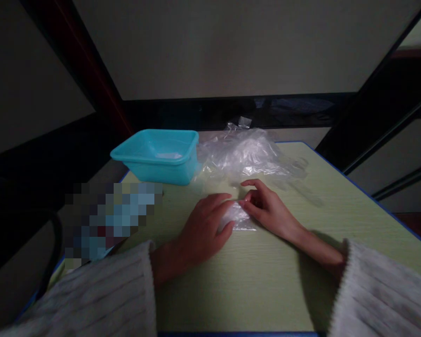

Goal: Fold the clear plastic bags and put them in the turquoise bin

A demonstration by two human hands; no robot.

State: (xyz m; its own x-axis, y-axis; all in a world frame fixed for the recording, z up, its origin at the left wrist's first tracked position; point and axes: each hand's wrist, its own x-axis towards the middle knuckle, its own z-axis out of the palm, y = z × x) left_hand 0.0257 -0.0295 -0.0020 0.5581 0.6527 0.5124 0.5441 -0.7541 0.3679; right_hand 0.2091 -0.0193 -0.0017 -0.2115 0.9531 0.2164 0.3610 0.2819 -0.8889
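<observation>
Clear plastic packet (pixel 243 221) lies flat on the pale green tabletop (pixel 231 295), between both hands; reads shiny, contents too dim to make out. Left hand (pixel 205 227) is on its 9 o'clock side, fingers over the far edge, thumb on the near part, moderate gap between; can't tell if it grips or only presses. Right hand (pixel 268 210) sits at 2 o'clock; thumb and curled fingers narrow on the packet's far edge in a pinch, index finger lifted and bent toward 11.

From the packet: turquoise tub (pixel 157 172) at 10 to 11 o'clock, upright, something whitish inside; crumpled clear plastic bags (pixel 247 152) at 12, heaped just beside the tub's right end; pixelated patch (pixel 114 220) at 9, item unreadable; blue edging (pixel 365 189) runs along the tabletop at 2 to 3; both forearms enter in light ribbed sleeves (pixel 379 285), from 8 and 4.
</observation>
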